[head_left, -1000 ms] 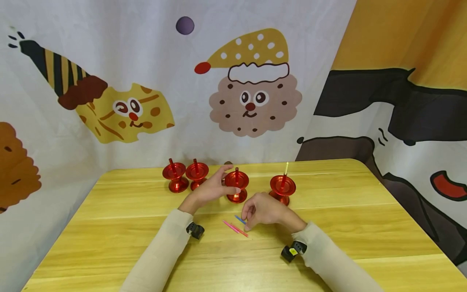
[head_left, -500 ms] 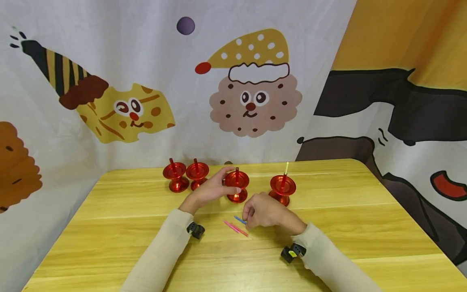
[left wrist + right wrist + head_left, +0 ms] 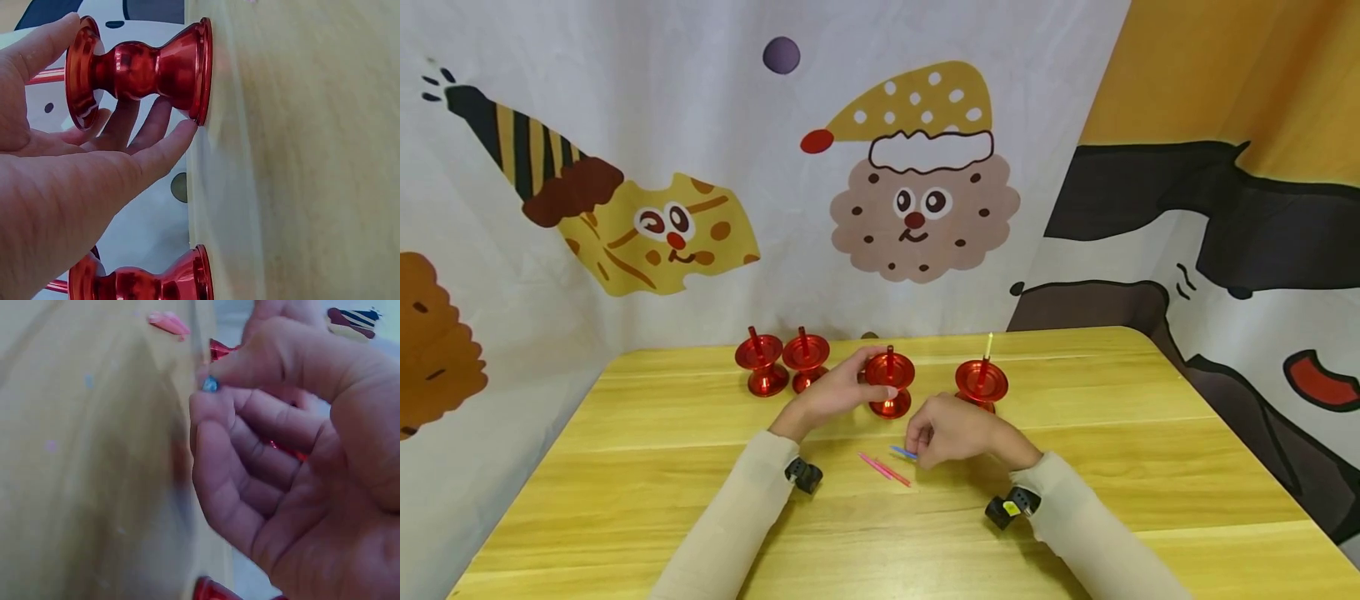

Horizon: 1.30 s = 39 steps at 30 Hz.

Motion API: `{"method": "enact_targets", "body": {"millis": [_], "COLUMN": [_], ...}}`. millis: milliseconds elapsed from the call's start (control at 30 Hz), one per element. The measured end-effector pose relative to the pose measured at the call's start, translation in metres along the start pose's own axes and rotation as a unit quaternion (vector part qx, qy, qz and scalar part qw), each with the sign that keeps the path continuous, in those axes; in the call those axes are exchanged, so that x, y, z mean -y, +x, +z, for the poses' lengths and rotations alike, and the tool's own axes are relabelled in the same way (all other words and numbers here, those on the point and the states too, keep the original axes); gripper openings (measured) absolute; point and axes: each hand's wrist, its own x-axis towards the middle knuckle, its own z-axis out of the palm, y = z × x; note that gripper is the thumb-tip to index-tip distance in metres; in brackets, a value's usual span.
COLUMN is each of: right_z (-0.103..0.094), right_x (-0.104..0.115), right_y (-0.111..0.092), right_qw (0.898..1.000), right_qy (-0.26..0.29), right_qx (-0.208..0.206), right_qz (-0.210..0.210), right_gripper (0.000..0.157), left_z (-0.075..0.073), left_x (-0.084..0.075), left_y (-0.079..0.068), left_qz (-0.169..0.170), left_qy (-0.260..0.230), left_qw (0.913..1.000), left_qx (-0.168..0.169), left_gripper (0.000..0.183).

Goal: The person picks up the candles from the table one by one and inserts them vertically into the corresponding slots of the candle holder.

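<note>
My left hand (image 3: 842,386) holds a shiny red candle holder (image 3: 891,404), which stands upright on the table. In the left wrist view the thumb lies at the dish rim and the other fingers go round the waist of the candle holder (image 3: 134,69). My right hand (image 3: 955,431) pinches a thin blue candle (image 3: 903,452) between thumb and forefinger. Only the end of the blue candle (image 3: 210,384) shows in the right wrist view. Pink candles (image 3: 874,466) lie on the table just left of the right hand.
Two more red candle holders (image 3: 767,381) (image 3: 806,354) stand at the back left. Behind the right hand, another red candle holder (image 3: 981,381) bears a pale yellow candle (image 3: 988,346). A printed cloth (image 3: 805,250) hangs behind the wooden table (image 3: 625,467).
The right hand has closed on the blue candle and shifted slightly right with it. The left hand's fingers have drawn in on the holder, which has moved very slightly right.
</note>
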Motion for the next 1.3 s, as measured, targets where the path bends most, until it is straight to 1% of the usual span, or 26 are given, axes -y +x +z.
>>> {"method": "enact_targets", "body": {"millis": [67, 133, 267, 367, 467, 567, 633, 833, 933, 1100, 1200, 1300], "right_z": [-0.005, -0.01, -0.019, -0.023, -0.026, -0.028, -0.029, -0.028, -0.026, -0.023, -0.021, -0.019], "right_x": [-0.002, -0.001, 0.001, 0.003, 0.003, 0.003, 0.003, 0.006, 0.01, 0.018, 0.02, 0.021], "right_y": [-0.002, -0.004, -0.01, -0.013, -0.015, -0.014, -0.014, -0.012, -0.01, -0.007, -0.004, -0.001], "right_qw": [1.0, 0.998, 0.994, 0.988, 0.981, 0.973, 0.969, 0.961, 0.956, 0.944, 0.935, 0.929], "right_qy": [0.016, 0.04, 0.101, 0.152, 0.189, 0.218, 0.226, 0.216, 0.199, 0.164, 0.149, 0.139], "right_qx": [0.013, 0.019, 0.009, -0.011, -0.037, -0.066, -0.088, -0.173, -0.217, -0.285, -0.316, -0.34], "right_qz": [-0.022, -0.034, -0.034, -0.028, -0.032, -0.038, -0.038, -0.023, -0.019, -0.04, -0.054, -0.056], "right_gripper": [0.012, 0.012, 0.012, 0.014, 0.011, 0.01, 0.01, 0.004, 0.002, 0.004, 0.004, 0.005], "left_z": [-0.001, -0.002, -0.005, -0.007, -0.009, -0.009, -0.009, -0.005, -0.003, 0.001, 0.004, 0.007], "left_x": [0.001, 0.001, 0.006, 0.009, 0.011, 0.012, 0.013, 0.01, 0.008, 0.007, 0.006, 0.004], "left_y": [0.001, 0.002, 0.005, 0.006, 0.006, 0.005, 0.006, 0.005, 0.004, 0.005, 0.005, 0.004], "left_qz": [0.003, 0.006, 0.013, 0.005, -0.008, -0.014, -0.014, -0.017, -0.016, -0.004, 0.003, 0.007], "left_qy": [-0.002, -0.008, -0.042, -0.075, -0.105, -0.122, -0.126, -0.119, -0.113, -0.107, -0.097, -0.084], "left_qw": [1.0, 0.9998, 0.9984, 0.9959, 0.9929, 0.991, 0.9904, 0.9913, 0.9918, 0.9915, 0.9921, 0.9933], "left_qx": [0.006, 0.014, 0.037, 0.05, 0.054, 0.054, 0.054, 0.054, 0.058, 0.073, 0.079, 0.08], "left_gripper": [0.083, 0.082, 0.079, 0.078, 0.077, 0.076, 0.076, 0.075, 0.075, 0.073, 0.072, 0.072]}}
